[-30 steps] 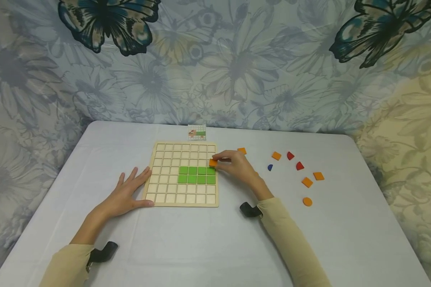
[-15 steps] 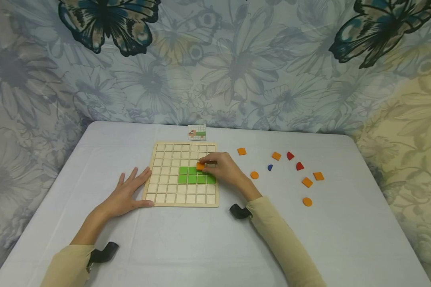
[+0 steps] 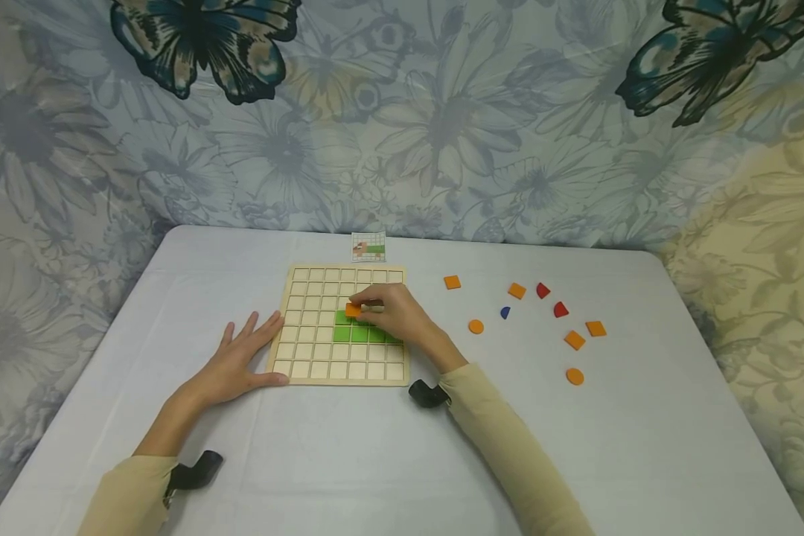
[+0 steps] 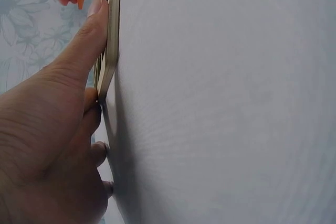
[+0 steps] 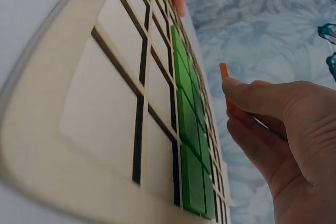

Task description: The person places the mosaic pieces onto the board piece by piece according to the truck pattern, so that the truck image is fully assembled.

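Observation:
A wooden grid board lies on the table, with two rows of green square tiles set in its right part. My right hand pinches an orange square tile between thumb and fingers, above the upper green row. In the right wrist view that orange tile is held clear of the board, edge-on. My left hand lies with fingers spread at the board's left edge. Its thumb touches the board's near corner area in the left wrist view. My right hand hides part of the green tiles.
A small printed card lies behind the board. Right of it are scattered orange squares, orange discs, two red pieces and a blue half-disc. Patterned cloth stands behind the table.
My right hand has carried the orange tile leftward from the board's right edge across the green row, uncovering an orange disc on the table. My left hand stays in place.

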{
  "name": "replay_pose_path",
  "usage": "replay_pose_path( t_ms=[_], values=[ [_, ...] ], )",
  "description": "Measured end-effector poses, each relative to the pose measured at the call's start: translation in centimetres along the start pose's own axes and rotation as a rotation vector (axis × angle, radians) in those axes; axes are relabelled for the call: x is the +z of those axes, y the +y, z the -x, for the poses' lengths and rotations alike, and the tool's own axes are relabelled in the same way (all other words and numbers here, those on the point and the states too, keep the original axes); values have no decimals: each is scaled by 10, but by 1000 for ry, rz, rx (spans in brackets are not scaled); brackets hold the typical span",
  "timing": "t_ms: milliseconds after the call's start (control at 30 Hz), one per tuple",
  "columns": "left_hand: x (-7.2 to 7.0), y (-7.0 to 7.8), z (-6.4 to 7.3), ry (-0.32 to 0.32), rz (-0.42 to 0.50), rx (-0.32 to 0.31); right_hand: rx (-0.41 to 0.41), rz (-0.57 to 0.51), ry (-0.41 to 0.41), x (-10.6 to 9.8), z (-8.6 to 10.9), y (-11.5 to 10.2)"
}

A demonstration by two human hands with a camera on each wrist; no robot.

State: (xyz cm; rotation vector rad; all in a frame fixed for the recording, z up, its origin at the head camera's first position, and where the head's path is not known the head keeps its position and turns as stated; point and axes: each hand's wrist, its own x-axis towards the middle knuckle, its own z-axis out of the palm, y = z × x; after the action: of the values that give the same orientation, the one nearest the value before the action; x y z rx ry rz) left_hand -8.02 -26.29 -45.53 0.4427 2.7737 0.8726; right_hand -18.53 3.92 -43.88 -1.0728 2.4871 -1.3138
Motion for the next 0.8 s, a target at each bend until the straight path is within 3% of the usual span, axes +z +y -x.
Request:
replay_pose_path(
  t_ms=[333,800],
  values=[
    [0,-1,-1,-3,-2,-6,-3,-16,-15,16,-14,-5],
    [1,-1,0,-5,3,-1,-44,217,-109,37,-28,-13]
  ],
)
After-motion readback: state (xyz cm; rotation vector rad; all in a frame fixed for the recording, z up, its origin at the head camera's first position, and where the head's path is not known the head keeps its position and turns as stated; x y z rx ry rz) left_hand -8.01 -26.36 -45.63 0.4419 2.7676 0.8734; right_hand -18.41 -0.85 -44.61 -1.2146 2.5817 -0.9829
